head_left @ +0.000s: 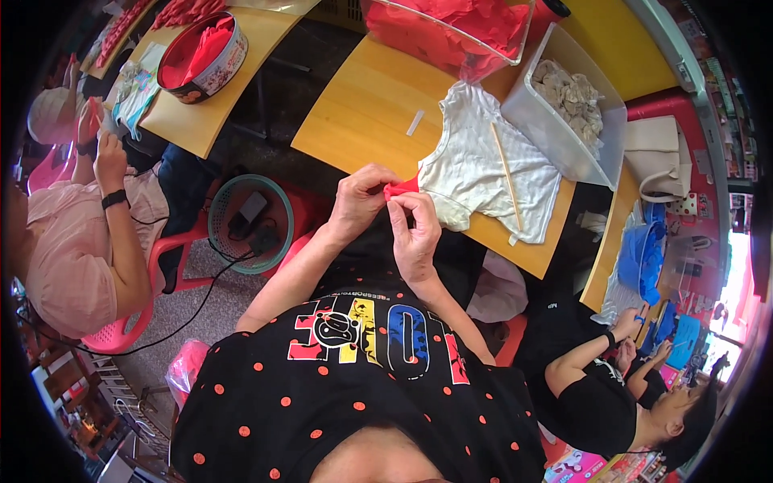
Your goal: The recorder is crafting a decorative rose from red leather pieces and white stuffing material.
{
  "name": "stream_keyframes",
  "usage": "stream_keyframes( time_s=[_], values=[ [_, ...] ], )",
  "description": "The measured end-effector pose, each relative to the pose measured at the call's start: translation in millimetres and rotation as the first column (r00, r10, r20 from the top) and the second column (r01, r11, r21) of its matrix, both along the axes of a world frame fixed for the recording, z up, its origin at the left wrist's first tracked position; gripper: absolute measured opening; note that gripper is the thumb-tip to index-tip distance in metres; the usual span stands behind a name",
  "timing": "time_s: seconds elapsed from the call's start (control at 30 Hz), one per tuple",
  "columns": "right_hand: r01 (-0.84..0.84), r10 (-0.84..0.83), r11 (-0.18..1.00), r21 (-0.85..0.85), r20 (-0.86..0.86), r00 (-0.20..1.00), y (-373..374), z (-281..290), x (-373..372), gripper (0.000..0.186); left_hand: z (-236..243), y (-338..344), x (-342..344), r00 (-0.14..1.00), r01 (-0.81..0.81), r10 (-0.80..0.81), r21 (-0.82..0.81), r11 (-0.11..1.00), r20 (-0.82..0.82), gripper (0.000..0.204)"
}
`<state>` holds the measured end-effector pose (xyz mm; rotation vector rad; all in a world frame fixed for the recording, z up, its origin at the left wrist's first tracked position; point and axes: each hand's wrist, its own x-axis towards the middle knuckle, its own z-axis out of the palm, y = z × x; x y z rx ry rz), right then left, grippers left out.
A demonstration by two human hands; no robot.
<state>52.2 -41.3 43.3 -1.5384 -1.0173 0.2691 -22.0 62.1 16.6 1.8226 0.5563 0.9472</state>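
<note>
Between my two hands, just off the near left edge of the wooden table (354,101), is a small piece of thin red cloth (405,187). My left hand (360,203) pinches one end of it with thumb and fingers. My right hand (416,228) grips its near side, thumb against fingertips. A crumpled white sleeveless top (475,153) lies on the table right beyond my hands, close to the red cloth. Across the top rests a thin wooden stick (507,179). A small white strip (415,122) lies left of the top.
A clear box of red cloth (451,32) stands at the table's far side; a translucent bin (555,133) of beige bundles is at right. A round tin (201,60) sits on the left table. A green basket (251,221) stands left. People sit left (88,249) and right (596,394).
</note>
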Motion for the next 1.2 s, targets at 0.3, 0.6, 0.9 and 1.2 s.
stream_keyframes(
  time_s=[0.3,0.6,0.9,1.2],
  values=[
    [0.113,-0.088,0.992,0.056,-0.330,0.940,-5.9,-16.6,23.2,0.016,5.7,-6.0,-1.8,0.868,0.384,0.143,-0.825,0.414,0.476,0.021],
    [-0.118,0.226,0.974,0.194,-0.807,0.545,-3.6,-10.0,35.1,0.017,10.0,-8.0,-7.0,0.904,0.416,-0.007,-0.878,0.238,0.427,0.016],
    [-0.059,0.171,0.984,0.167,-0.806,0.567,-3.0,-7.3,27.7,0.014,14.2,-9.4,-4.1,0.897,0.432,-0.066,-0.836,0.340,0.437,0.023],
    [-0.138,0.200,0.980,0.145,-0.773,0.602,1.1,-6.0,29.2,0.027,7.4,-5.4,-8.5,0.909,0.416,-0.089,-0.898,0.145,0.407,0.016]
  ],
)
